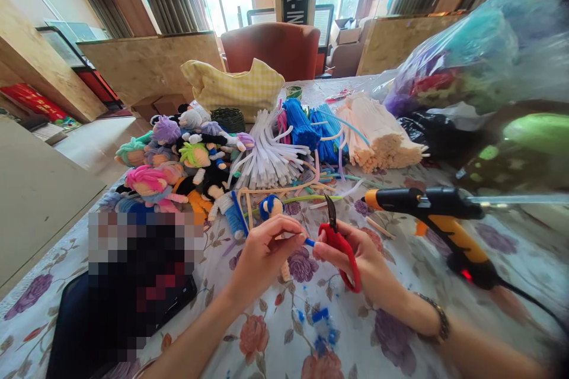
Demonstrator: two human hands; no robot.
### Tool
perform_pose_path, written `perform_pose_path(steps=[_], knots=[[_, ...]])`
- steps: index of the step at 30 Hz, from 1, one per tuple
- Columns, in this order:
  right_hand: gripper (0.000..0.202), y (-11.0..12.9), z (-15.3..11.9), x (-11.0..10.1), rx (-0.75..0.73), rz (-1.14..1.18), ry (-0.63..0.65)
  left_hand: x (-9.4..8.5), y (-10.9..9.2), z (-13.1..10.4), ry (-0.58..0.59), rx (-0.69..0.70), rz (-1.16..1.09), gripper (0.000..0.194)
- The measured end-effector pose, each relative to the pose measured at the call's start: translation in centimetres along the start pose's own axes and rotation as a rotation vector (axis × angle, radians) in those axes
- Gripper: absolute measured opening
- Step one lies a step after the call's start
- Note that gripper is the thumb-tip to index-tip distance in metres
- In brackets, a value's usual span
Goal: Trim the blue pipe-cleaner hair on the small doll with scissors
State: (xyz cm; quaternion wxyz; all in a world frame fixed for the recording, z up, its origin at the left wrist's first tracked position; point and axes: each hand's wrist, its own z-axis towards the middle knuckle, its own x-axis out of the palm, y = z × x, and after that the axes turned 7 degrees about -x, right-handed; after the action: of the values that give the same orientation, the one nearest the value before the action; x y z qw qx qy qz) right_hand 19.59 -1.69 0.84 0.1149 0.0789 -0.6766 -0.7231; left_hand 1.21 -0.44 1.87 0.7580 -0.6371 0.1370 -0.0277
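Note:
My left hand (278, 243) pinches a short piece of blue pipe cleaner (310, 242) between thumb and fingertips. The piece's other end meets the fingertips of my right hand (351, 249). That hand also holds red-handled scissors (342, 249), their dark blades pointing up and away from the blue piece. Just behind my left hand is a small doll with blue hair (271, 206), its body partly hidden by the hand. Blue pipe cleaner scraps (322, 323) lie on the flowered tablecloth (249, 308) below my hands.
Right of my hands rests a glue gun (427, 204) with its cord. Finished dolls (155, 177) are heaped at left, behind a phone or tablet (120, 302). White (273, 154), blue and cream pipe cleaner bundles (377, 136) lie at the back, near plastic bags (471, 53).

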Motion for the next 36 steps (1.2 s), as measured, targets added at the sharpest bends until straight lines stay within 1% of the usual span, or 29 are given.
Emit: perform_pose_path(steps=[3, 6, 10, 15, 19, 22, 27, 31, 36], knots=[[0.033, 0.4, 0.0, 0.0, 0.023, 0.024, 0.045, -0.1, 0.1, 0.0, -0.049, 0.015, -0.109, 0.011], [0.036, 0.5, -0.1, 0.0, 0.044, 0.019, 0.125, -0.1, 0.1, 0.0, -0.104, 0.060, -0.184, 0.008], [0.038, -0.1, -0.3, -0.1, 0.111, -0.004, 0.196, 0.0, -0.1, 0.1, -0.178, 0.144, -0.191, 0.007], [0.041, -0.1, -0.3, 0.0, 0.166, 0.018, 0.224, 0.0, -0.1, -0.1, -0.228, 0.215, -0.176, 0.009], [0.042, 0.5, -0.3, 0.2, 0.229, 0.003, 0.232, 0.1, -0.1, -0.3, -0.235, 0.218, -0.214, 0.009], [0.040, 0.3, -0.5, 0.1, 0.209, 0.014, 0.250, 0.2, -0.2, -0.4, -0.233, 0.194, -0.227, 0.009], [0.037, -0.7, -0.6, -0.1, 0.181, 0.012, 0.289, 0.2, -0.1, -0.4, -0.251, 0.182, -0.223, 0.008], [0.037, -1.0, -0.6, -0.1, 0.182, 0.016, 0.269, 0.2, 0.0, -0.3, -0.247, 0.177, -0.208, 0.008], [0.039, -0.8, -0.6, -0.1, 0.177, 0.011, 0.261, 0.1, -0.1, -0.3, -0.245, 0.164, -0.189, 0.009]])
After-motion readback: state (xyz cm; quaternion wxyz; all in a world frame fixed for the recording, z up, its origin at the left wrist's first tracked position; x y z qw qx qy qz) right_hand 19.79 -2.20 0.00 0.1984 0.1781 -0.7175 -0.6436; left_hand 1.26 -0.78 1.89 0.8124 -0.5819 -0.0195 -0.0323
